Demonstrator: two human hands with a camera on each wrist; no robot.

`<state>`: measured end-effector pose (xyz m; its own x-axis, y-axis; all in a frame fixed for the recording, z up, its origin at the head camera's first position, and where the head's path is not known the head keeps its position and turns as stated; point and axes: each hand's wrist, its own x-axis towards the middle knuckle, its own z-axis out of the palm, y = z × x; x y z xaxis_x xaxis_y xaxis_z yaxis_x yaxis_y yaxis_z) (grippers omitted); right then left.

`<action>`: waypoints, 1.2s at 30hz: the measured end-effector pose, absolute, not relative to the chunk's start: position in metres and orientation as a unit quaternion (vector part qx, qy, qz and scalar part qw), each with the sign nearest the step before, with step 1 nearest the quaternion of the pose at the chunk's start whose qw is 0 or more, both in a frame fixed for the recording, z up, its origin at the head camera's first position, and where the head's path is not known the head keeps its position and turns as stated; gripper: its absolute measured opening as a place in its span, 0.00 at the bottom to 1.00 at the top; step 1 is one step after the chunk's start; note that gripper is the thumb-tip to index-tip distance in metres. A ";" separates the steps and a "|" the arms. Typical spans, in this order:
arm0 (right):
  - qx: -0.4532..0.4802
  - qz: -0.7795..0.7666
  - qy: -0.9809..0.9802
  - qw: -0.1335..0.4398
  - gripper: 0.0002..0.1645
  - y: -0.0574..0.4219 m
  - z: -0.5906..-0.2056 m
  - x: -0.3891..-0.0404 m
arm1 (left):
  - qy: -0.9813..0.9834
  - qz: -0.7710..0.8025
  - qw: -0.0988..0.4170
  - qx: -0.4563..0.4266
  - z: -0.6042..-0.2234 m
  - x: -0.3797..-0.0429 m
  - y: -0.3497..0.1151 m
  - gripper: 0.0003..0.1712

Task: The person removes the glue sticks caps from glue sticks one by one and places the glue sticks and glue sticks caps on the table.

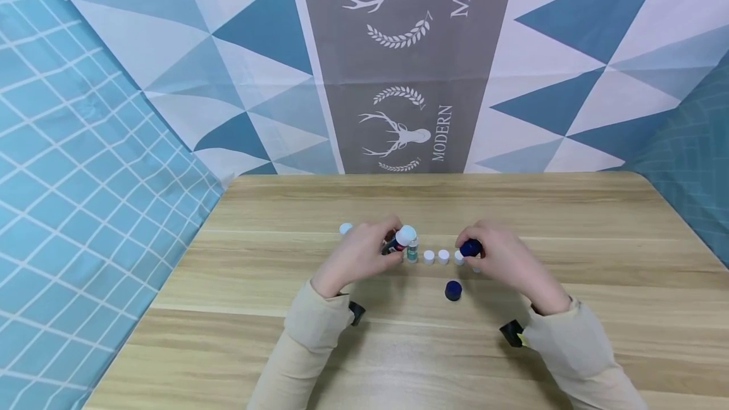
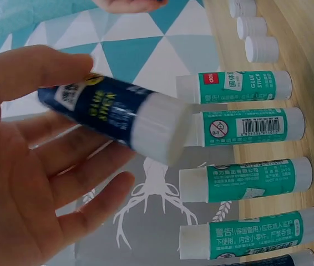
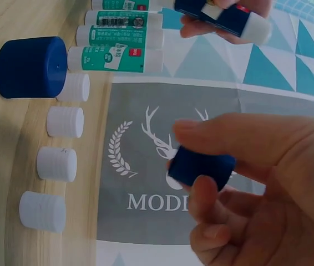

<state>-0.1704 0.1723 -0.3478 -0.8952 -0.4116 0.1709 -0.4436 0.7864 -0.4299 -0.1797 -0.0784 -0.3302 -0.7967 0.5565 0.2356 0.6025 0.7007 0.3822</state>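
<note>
My left hand (image 1: 367, 247) grips a dark blue glue stick (image 2: 104, 111), tilted, its white end pointing away from the palm. In the right hand (image 1: 501, 252) a dark blue cap (image 3: 201, 169) is pinched between thumb and fingers, above the table. A second blue cap (image 1: 453, 290) sits on the table between the hands. Beside the left hand, several green glue sticks (image 2: 243, 128) stand upright in a row. Part of another dark glue stick (image 2: 293, 260) shows at the bottom edge of the left wrist view. Several small white caps (image 3: 65, 122) continue the row towards the right hand.
The wooden table (image 1: 228, 309) reaches back to a patterned cloth (image 1: 398, 68) hanging behind it. Blue checked fabric (image 1: 85, 144) borders the left side. A white-topped item (image 1: 345, 228) stands behind the left hand. Dark wrist pieces (image 1: 512, 333) hang under both sleeves.
</note>
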 end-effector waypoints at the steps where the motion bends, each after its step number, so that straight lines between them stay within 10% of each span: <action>1: 0.233 0.230 -0.945 0.024 0.10 0.172 -0.348 -0.171 | -0.921 -0.220 0.050 -0.318 -0.331 -0.180 -0.079 0.11; 13: 0.253 0.185 -0.938 -0.147 0.11 0.172 -0.351 -0.165 | -0.929 -0.165 -0.012 -0.331 -0.335 -0.182 -0.079 0.10; 36: 0.225 0.168 -0.940 -0.193 0.11 0.161 -0.370 -0.166 | -0.948 -0.136 -0.100 -0.271 -0.347 -0.186 -0.074 0.10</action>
<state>-0.1661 0.1612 -0.3695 -0.8238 -0.4886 -0.2876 -0.3585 0.8419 -0.4033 -0.1861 -0.0739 -0.3469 -0.8336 0.5402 -0.1154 0.4862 0.8167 0.3108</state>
